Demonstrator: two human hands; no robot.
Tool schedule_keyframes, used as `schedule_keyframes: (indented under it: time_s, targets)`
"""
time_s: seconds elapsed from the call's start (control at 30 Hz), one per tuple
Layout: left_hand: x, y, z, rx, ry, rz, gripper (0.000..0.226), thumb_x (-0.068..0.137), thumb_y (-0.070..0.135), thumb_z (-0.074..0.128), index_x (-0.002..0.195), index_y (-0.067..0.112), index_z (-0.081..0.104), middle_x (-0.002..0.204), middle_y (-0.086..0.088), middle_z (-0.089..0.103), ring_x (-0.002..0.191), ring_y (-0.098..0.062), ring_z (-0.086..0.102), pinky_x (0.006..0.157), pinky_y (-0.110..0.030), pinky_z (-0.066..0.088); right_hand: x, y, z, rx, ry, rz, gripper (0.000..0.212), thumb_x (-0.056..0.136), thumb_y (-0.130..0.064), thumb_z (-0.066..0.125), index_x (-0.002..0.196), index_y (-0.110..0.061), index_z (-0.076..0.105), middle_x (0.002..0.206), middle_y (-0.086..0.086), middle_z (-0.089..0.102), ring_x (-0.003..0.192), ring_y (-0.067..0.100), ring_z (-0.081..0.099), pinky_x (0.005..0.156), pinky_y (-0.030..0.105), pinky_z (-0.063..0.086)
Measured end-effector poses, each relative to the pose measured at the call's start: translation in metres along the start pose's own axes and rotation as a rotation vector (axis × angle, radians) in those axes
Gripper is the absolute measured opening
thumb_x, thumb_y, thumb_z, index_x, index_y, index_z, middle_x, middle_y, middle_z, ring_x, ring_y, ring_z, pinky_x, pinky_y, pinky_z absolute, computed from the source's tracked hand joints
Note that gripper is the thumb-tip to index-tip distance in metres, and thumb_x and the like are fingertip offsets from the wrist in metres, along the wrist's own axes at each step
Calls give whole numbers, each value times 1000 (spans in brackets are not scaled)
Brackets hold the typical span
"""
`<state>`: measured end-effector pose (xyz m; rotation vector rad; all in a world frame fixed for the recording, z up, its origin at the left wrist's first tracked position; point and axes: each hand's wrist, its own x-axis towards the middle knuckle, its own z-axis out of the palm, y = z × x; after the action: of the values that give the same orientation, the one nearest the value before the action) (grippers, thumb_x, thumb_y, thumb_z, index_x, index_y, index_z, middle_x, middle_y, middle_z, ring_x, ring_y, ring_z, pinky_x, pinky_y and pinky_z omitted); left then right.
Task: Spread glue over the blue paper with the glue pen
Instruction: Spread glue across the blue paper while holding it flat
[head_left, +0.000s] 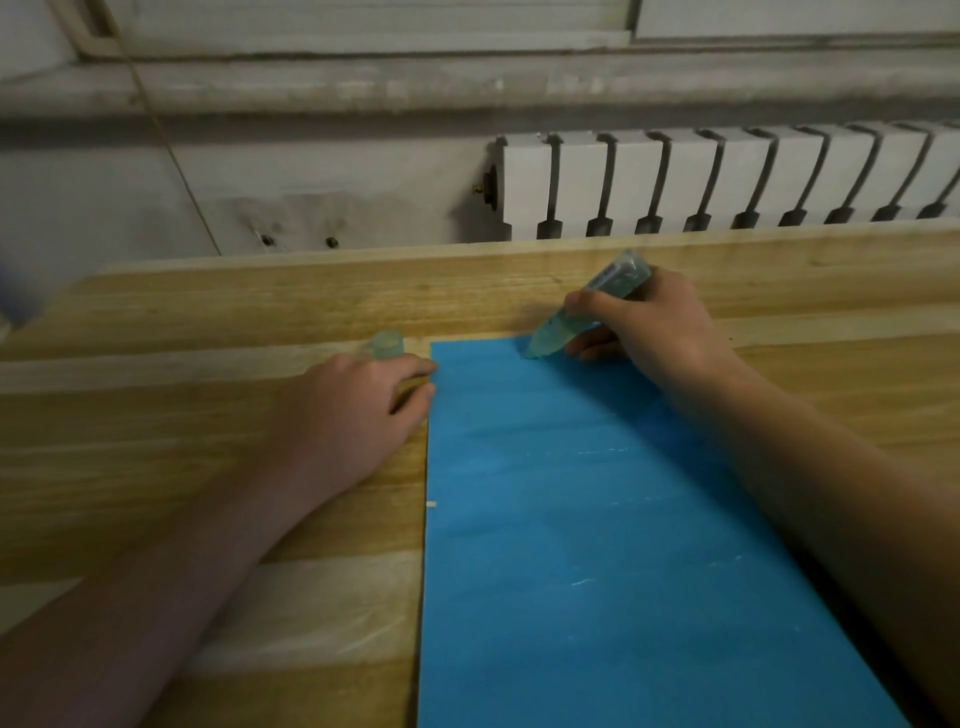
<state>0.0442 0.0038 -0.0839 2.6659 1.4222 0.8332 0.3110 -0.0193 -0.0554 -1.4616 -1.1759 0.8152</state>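
Here the right hand (655, 335) gripped the pen (558, 332), label blurred, tip on the paper's (571, 519) far edge; the left hand's (343, 415) relaxed fingers touched its corner.

The paper (571, 519) is showing a flat bright blue, with faint whitish streaks crossing it. The glue pen (556, 335) is showing translucent pale green with a darker blue label. The cap (387, 345), toward the table's far edge, is showing the same pale green. The table (208, 415) is displaying light yellow-brown wood in alternating paler and darker strips. The radiator (727, 176) is appearing white with dark gaps.
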Motion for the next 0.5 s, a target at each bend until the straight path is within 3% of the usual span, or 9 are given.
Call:
schedule_keyframes:
  time_s: [0.2,0.5]
  targets:
    - [0,0,0,-7,-27,-17,30,90,41,54,116,35,68,53,16,33,63,-19,49,63,-35,48,0,0,-2,-7,6,0,13,95,-25,75,97,-14,70,80,-7,81,67,15,79,58,20,59]
    - [0,1,0,18,-20,-20,30,89,42,55,116,36,68,61,7,43,75,-28,62,61,-33,44,0,-2,-5,-24,30,2,13,96,-24,74,97,-12,69,80,4,81,67,16,79,57,21,59]
